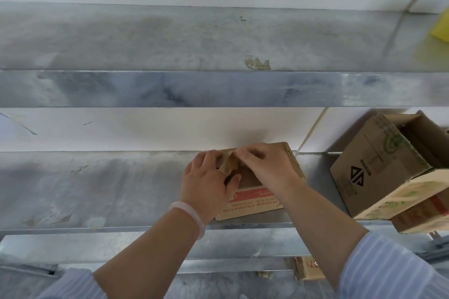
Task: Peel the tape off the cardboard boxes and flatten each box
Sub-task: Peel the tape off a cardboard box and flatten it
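1. The small brown cardboard box with a red printed band lay just right of the frame's lower centre. It sat on the grey metal shelf, its far edge close to the white wall.
2. A crumpled strip of brown tape stood lifted off the box's top, between the two hands.
3. The right hand pinched the strip's upper end with curled fingertips, seemingly to pull it free, though blur made the exact pinch hard to read.
4. The left hand gripped the box's left end, fingers curled over it and thumb pressed on top. This probably steadied the box against the pull.
5. At the right edge, larger open cardboard boxes sat tilted on the same shelf, likely awaiting their turn.
6. A torn scrap of tape lay on the upper shelf above centre, probably discarded there.
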